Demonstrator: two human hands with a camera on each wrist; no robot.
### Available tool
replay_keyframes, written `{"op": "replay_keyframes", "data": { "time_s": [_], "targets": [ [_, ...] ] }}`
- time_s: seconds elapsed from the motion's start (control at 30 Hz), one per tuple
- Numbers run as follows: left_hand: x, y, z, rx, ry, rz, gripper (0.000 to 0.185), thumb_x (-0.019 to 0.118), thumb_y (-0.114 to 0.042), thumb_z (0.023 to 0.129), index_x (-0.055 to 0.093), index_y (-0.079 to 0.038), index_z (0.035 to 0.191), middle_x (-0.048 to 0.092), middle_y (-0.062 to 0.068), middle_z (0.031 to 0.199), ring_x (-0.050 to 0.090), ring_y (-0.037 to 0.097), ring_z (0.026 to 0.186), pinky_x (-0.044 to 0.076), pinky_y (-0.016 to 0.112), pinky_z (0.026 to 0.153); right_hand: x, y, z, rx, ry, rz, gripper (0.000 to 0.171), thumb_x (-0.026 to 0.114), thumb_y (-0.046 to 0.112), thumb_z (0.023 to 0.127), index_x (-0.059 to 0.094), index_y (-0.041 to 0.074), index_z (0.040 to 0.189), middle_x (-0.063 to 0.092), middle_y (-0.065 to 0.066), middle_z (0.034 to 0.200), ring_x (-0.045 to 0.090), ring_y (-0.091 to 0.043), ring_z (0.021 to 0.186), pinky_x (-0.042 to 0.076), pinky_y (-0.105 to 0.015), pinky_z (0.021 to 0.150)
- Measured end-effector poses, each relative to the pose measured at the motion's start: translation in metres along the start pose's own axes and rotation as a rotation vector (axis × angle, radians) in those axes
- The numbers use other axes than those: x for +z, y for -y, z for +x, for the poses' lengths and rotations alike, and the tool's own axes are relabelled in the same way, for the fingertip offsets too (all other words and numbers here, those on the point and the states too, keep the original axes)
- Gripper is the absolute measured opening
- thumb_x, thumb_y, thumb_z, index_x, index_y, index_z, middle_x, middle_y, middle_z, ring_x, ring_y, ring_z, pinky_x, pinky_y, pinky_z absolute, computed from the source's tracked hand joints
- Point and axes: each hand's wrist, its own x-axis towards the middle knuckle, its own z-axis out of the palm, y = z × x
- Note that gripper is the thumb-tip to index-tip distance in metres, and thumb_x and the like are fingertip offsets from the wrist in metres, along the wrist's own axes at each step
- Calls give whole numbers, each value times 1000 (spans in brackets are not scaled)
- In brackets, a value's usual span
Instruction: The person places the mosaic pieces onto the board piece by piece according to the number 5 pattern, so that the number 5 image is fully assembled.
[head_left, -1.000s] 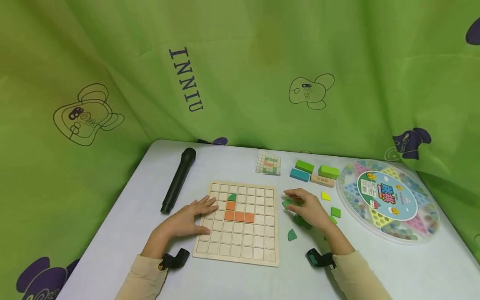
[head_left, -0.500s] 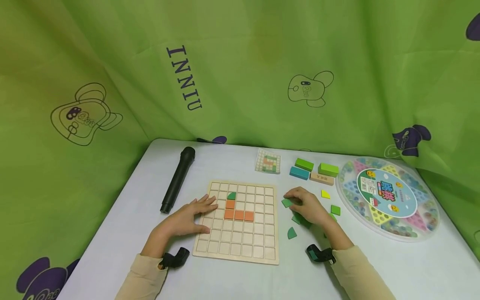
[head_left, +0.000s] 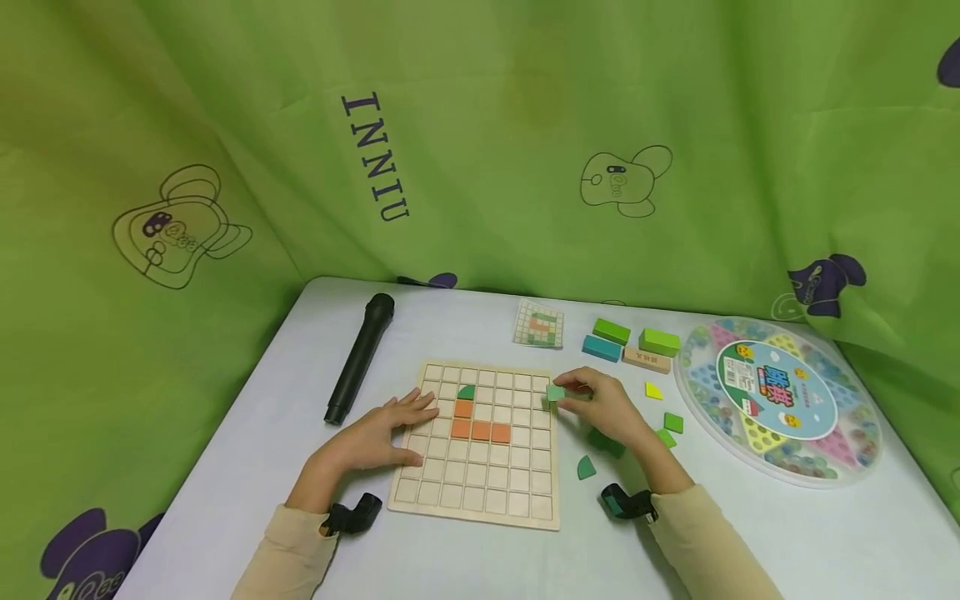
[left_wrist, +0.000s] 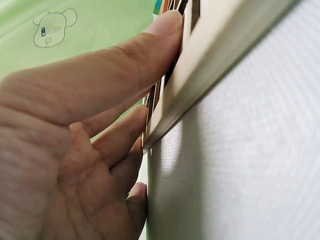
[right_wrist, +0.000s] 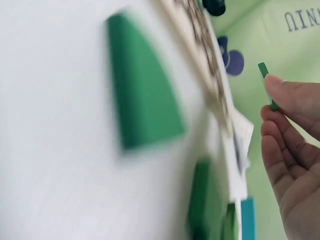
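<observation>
Fingers of my right hand (head_left: 603, 408) pinch a green tile (head_left: 556, 392), now lifted left over the board's (head_left: 480, 492) right edge; my left hand (head_left: 378, 433) stays flat, fingers spread, on its left side.

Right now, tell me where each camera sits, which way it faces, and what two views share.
Head: above the table, looking forward and down at the grid board, left hand and right hand, and both sleeves.
Left wrist: low beside the board's edge, facing along it; fingers rest on it.
Right wrist: low over the table, facing the board; fingers pinch a green tile.
Shared: head and right wrist show that tile.
</observation>
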Motion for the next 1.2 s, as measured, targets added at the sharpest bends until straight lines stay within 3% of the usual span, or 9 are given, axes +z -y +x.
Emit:
{"op": "replay_keyframes", "data": {
  "time_s": [0.17,0.43,0.8,1.2],
  "targets": [
    [0,0,2,7,2,-2,74,78,-31,75,48,-12,139,31,2,154,16,27,146,13,51,119,10,18,17,-29,2,85,31,70,16,85,66,5,114,65,-12,114,61,-29,105,52,-43,92],
    [1,0,6,-8,13,0,74,79,-31,75,48,-13,140,31,-1,154,16,25,146,13,51,119,37,36,47,99,45,159,30,70,16,86,66,9,115,64,-11,112,60,-26,104,53,-39,90],
    [1,-1,5,-12,21,-2,73,78,-31,76,48,-13,140,30,0,154,16,25,146,13,52,119,69,37,56,59,139,26,20,71,14,85,68,10,104,63,-3,98,58,-16,88,52,-32,79],
    [1,2,2,9,2,10,73,77,-33,76,49,-12,139,32,3,154,18,28,146,15,54,118,79,44,61,10,176,-100,24,76,15,80,68,11,102,60,-2,99,57,-18,93,51,-33,83]
  ]
}}
